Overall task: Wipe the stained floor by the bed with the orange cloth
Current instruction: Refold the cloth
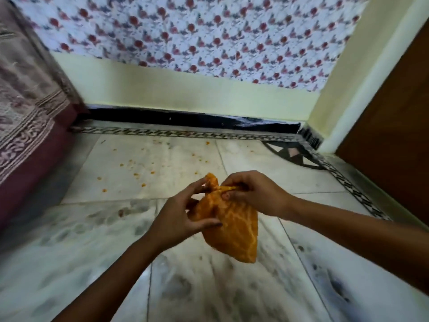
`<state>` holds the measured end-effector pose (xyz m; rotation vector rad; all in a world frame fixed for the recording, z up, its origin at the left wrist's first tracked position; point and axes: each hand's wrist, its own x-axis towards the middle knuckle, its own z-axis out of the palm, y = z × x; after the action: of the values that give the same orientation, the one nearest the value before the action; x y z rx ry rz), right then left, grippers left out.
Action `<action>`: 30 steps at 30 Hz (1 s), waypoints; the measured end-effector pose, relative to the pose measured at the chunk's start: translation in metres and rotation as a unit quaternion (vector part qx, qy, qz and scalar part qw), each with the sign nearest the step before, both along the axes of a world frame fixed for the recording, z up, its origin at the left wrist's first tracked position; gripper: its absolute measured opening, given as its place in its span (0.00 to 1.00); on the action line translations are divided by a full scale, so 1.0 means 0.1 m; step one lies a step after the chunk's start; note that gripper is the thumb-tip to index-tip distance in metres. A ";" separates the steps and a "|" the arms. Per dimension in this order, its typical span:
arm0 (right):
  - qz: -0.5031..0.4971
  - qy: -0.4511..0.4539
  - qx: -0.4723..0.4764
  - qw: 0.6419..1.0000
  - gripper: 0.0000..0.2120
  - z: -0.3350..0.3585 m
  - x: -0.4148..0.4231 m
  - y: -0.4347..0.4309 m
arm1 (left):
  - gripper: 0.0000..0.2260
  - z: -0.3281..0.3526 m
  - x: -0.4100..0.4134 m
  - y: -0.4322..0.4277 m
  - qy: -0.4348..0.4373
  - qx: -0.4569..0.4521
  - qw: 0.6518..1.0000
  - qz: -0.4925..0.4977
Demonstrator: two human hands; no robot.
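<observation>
Cloth: The orange cloth [232, 224] is held up over the floor [209, 287], to the right of the bed [30, 126]. It hangs down in a point.
Left grip: The left hand [181, 214] is curled round the cloth's side, nearer the bed. The cloth is pinched between thumb and fingers.
Right grip: The twisted top of the cloth is pinched by the right hand [253, 194], farther from the bed.
Edges: The bed's long side is seen at the left. A black strip [185, 118] is seen at the foot of the wall [185, 89], past the bed's far end. A patterned border [185, 133] is laid in the floor just in front of it.
Open room: A wide stretch of floor is left between the bed and the brown door [394, 135].
Stains: Small orange spots [135, 174] are scattered on a pale tile, just right of the bed.
Floor: White tiles with grey smudges are seen.
Room: The wall is painted pale yellow. A flowered sheet [209, 31] is hung on it, up and right of the bed.
</observation>
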<state>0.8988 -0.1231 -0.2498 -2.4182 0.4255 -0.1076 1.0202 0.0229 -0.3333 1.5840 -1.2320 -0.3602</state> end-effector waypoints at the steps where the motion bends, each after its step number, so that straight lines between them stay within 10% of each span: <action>1: -0.001 0.001 -0.002 1.000 0.06 0.06 -0.07 -0.07 | 0.33 0.02 -0.07 -0.09 -0.027 0.002 1.000 0.006; 16: 0.058 0.058 -0.007 0.997 0.15 0.13 -0.67 -1.36 | 0.13 0.99 -0.41 -1.10 -0.335 0.098 0.937 -0.009; 19: 0.043 0.015 -0.147 0.988 0.17 0.12 -0.74 -1.72 | 0.18 1.30 -0.33 -1.26 -0.319 0.119 0.940 0.026; 25: -0.040 -0.119 -0.047 0.991 0.07 0.26 -1.22 -2.38 | 0.07 1.78 -0.73 -1.70 -0.138 0.190 0.967 -0.102; 30: -0.039 -0.124 -0.087 0.988 0.13 0.49 -1.82 -2.88 | 0.12 1.82 -1.00 -2.30 -0.244 0.307 0.899 -0.196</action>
<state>0.7164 -0.4115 -0.2010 -2.5162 0.4111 -0.4940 0.9198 -0.2075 -0.1514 2.0302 -1.9780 -0.6870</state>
